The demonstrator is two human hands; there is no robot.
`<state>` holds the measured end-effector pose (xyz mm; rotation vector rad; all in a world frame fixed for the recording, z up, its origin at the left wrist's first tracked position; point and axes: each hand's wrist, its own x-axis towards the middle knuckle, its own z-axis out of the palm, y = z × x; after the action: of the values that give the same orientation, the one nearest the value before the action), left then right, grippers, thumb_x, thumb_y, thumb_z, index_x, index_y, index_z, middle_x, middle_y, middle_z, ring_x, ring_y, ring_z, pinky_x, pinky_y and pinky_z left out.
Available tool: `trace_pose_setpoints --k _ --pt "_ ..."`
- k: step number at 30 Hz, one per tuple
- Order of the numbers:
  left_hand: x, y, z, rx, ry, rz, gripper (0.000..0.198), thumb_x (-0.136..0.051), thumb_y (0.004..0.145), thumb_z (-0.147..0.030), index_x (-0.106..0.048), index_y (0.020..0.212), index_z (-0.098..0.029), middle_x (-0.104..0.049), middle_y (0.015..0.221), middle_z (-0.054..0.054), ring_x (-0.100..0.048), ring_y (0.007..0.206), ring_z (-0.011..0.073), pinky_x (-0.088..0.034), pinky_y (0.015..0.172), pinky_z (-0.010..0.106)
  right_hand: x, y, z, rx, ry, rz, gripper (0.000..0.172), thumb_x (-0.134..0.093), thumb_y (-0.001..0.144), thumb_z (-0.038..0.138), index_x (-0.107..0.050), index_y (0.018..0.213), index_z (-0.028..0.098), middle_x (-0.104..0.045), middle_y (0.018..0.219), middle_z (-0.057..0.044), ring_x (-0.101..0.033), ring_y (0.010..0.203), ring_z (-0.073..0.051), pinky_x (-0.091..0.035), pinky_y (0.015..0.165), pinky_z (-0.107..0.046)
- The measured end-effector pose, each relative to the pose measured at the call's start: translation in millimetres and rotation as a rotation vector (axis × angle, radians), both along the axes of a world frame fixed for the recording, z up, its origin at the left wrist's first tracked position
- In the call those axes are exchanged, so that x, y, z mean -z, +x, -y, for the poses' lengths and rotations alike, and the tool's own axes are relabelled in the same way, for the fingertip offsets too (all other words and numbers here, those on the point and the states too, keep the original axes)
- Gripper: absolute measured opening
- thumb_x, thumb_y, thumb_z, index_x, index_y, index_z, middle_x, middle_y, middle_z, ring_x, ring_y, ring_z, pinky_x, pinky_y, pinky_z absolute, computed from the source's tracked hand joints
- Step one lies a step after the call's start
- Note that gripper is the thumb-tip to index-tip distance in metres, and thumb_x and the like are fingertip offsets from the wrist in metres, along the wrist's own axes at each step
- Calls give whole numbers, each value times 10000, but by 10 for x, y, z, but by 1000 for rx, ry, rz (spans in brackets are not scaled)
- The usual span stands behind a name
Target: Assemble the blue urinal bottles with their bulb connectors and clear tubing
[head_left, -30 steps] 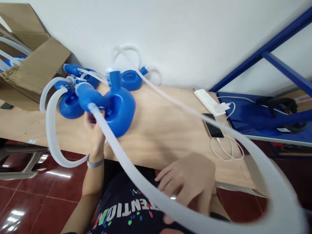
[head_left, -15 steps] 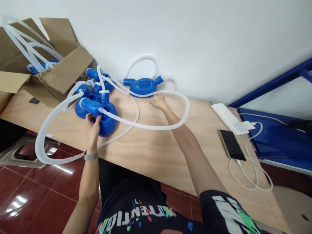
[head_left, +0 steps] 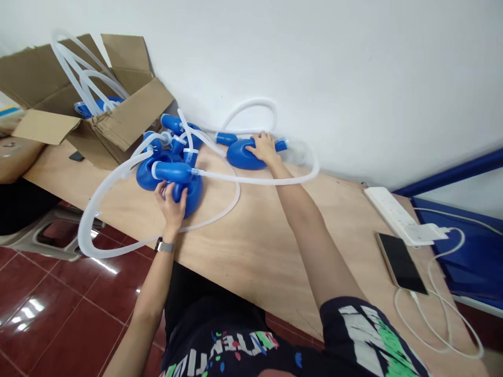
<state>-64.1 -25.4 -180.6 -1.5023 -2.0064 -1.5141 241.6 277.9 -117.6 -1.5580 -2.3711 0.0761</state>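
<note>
My left hand grips the near blue plastic bulb unit, which rests on the wooden table among other blue units. A white hose runs from this unit's neck across the table and loops back. My right hand is stretched far out and lies on a separate blue unit by the wall, fingers curved over its top. Another wide translucent hose hangs over the table's left edge.
An open cardboard box with more hoses and blue parts stands at the far left. A white power strip, a phone and a charging cable lie at the right. A blue metal rack stands beyond.
My right hand rose from near my lap, reached across the table and landed on the far blue unit. The hose that swung close to the camera now lies on the table.
</note>
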Motion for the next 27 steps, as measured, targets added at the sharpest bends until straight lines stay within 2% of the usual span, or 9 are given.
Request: trace_pose_setpoints --k 3,6,9,11,13,16,21,24,27 --pt "13 79 35 166 -175 -224 486 -743 1014 -447 -712 1463 -265 -352 1770 191 -348 1662 440 -347 1323 636 36 295 248 -92 -7 -11 513 -524 1078 386 -628 1500 115 -651 1477 -272 -569 1370 -429 -434 1181 -593" --pt "-44 185 -12 230 -304 -284 588 -735 1018 -429 -640 1585 -307 -154 1873 155 -270 1678 510 -257 1334 710 51 703 670 -197 -64 -22 446 -516 1045 303 -694 1421 141 -721 1415 -215 -619 1321 -390 -440 1200 -554" --pt "-120 320 -132 173 -360 -282 647 -691 1039 -393 -555 1661 -281 -55 1890 162 -268 1660 540 -262 1301 743 51 1183 1298 -392 -194 -70 493 -618 884 171 -761 1355 206 -757 1391 -133 -665 1280 -356 -491 1183 -509" --pt "-171 417 -225 137 -389 -273 672 -668 1045 -387 -514 1688 -265 -32 1891 167 -269 1649 546 -264 1285 758 51 1483 1820 -510 -257 -70 607 -609 773 65 -794 1327 231 -787 1237 -115 -699 1190 -337 -520 1151 -527" --pt "-220 502 -311 110 -417 -261 706 -656 1046 -393 -470 1712 -253 -6 1891 171 -269 1644 548 -255 1284 761 52 1726 2382 -533 -272 -86 687 -583 708 7 -813 1308 251 -781 1104 -95 -711 1099 -311 -501 1182 -581" --pt "-283 588 -423 93 -439 -261 756 -655 1039 -390 -412 1737 -235 61 1887 185 -239 1661 540 -234 1306 737 48 1958 3183 -472 -245 -119 732 -564 717 -24 -806 1335 283 -746 1017 -61 -716 1061 -277 -416 1282 -642" --pt "-353 655 -605 129 -355 -155 808 -721 995 -409 -423 1708 -174 47 1873 246 1 1720 545 -96 1317 795 -2 2136 4232 -257 -185 -124 768 -568 779 2 -743 1448 337 -759 1034 -74 -737 1106 -315 -509 1208 -656" --pt "-388 709 -711 226 -253 -53 775 -753 975 -402 -468 1643 -130 13 1856 302 136 1722 517 47 1271 867 -25 2210 4679 -93 -144 -115 821 -582 782 30 -691 1510 392 -789 1187 -101 -728 1165 -366 -551 1126 -666" --pt "-389 807 -775 336 -204 -44 620 -682 1016 -324 -520 1587 -147 -62 1852 301 99 1739 474 109 1261 873 16 2207 4885 12 -113 -113 733 -600 825 69 -721 1462 411 -802 1208 -98 -726 1131 -377 -549 1082 -654"
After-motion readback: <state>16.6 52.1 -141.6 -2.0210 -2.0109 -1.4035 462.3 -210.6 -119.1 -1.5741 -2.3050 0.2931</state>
